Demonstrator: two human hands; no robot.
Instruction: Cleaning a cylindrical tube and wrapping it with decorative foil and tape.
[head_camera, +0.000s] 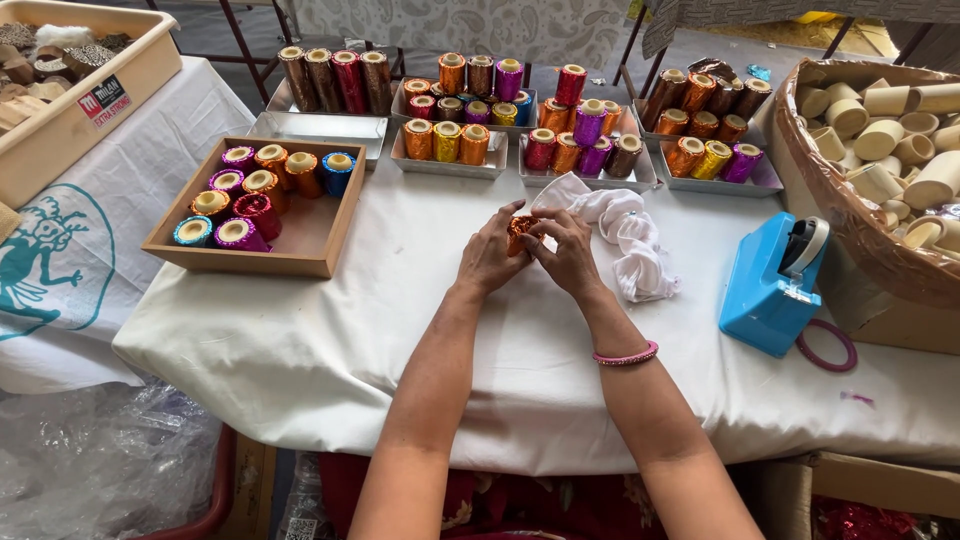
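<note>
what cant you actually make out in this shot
Head view, the only one:
- Orange shiny roll: mostly hidden by the left hand and right hand; its ends do not show.
- Beige crate: cut off by the top and left edges; contents unclear.
- Basket of plain tubes: cut off by the right edge.
- Far rolls in the trays: too small to tell details.
- Under the table: blurred plastic and boxes.

Both forearms are left bare (no sleeves are seen); a pink beaded bangle (625, 355) is worn on the right wrist, at four o'clock from the hands.
</note>
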